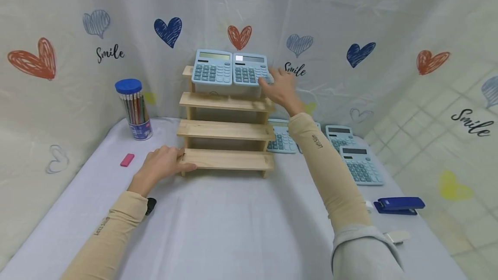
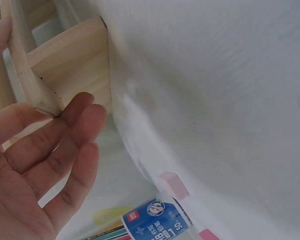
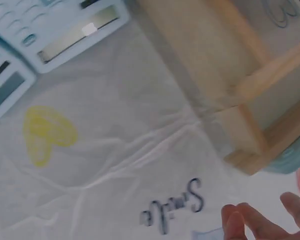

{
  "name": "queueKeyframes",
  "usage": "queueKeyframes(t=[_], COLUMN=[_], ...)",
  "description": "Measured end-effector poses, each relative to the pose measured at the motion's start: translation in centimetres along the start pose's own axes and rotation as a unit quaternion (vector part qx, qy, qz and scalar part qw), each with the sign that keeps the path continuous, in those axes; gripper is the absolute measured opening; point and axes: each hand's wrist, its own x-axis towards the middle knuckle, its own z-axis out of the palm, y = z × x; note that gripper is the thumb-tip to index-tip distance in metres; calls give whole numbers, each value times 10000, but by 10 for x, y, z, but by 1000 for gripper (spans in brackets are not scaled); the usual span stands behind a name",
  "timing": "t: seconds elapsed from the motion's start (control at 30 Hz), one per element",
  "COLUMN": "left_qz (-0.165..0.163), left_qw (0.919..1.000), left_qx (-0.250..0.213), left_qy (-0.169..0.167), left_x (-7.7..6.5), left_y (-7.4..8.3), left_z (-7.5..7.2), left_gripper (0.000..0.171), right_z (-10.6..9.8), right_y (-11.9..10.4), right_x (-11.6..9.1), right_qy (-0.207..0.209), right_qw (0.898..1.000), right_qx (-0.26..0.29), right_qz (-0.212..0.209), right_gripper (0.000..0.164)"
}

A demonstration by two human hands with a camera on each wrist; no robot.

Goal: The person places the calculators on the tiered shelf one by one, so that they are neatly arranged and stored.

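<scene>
A wooden four-step shelf stand (image 1: 225, 130) stands upright against the back curtain. My left hand (image 1: 163, 162) grips the left end of its lowest step, with the thumb across the front and the fingers round the board's corner (image 2: 50, 102). On the top step two light blue calculators, a left one (image 1: 212, 67) and a right one (image 1: 250, 69), lean side by side. My right hand (image 1: 283, 88) is at the right calculator's right edge, thumb before its lower corner. In the right wrist view the fingers (image 3: 262, 222) are loosely spread, apart from the calculator's back edge (image 3: 292, 155).
More calculators (image 1: 362, 165) lie right of the stand, partly behind my right arm. A blue stapler (image 1: 400, 205) rests near the right table edge. To the left are a pencil tub (image 1: 134, 109) and a pink eraser (image 1: 127, 160). A black object (image 1: 151, 205) shows beside my left wrist.
</scene>
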Motion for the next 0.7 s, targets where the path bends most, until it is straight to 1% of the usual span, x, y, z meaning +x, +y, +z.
queueKeyframes(t=[0.13,0.2,0.27,0.37,0.5,0.57,0.6,0.7], left_qz=[30,18,1,-11,26,27,29,53], left_qw=[10000,10000,9999,9999,9999,9999,9998,9997], left_qx=[-39,-71,-71,-75,-99,-105,-118,-112], left_qy=[-36,-66,-89,-86,-103,-131,-158,-190], left_x=[0,0,0,0,0,0,0,1], left_y=[1,2,1,1,0,-1,-1,0], left_z=[1,1,0,-1,-1,-1,-1,-1], left_gripper=[83,83,82,83,84,85,84,83], right_z=[-5,-7,-7,-8,-7,-7,-8,-12], right_y=[35,55,75,104,140,157,166,189], right_x=[-23,-36,-48,-66,-89,-101,-107,-125], right_qy=[283,302,229,-39,-407,-666,-808,-1345], right_qw=[9988,9976,9967,9939,9900,9875,9854,9737], right_qx=[208,279,208,96,-139,-323,-397,-685], right_qz=[343,553,745,1094,1346,1394,1444,1704], right_gripper=[69,70,71,76,80,82,83,90])
